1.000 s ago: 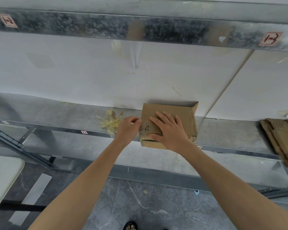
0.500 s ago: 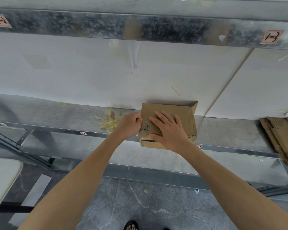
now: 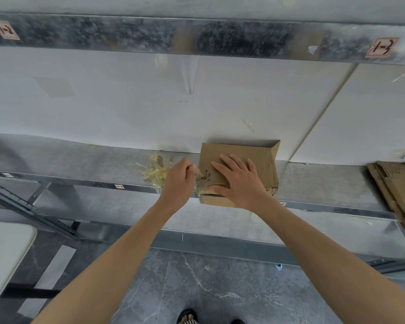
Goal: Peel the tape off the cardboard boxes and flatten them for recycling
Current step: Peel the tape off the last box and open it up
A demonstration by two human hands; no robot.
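Cardboard box [image 3: 262, 160]: sits on metal shelf [image 3: 80, 164], at its front edge.
Right hand [image 3: 241, 181]: flat on box top, fingers spread, pressing down.
Left hand [image 3: 180, 183]: at box's left edge, fingers curled, pinching clear tape [image 3: 200, 183].
Clear tape: partly lifted at box's front-left corner.
Tape scraps [image 3: 156, 170]: piled just left of box.
Flattened cardboard [image 3: 398, 188]: well right of box.
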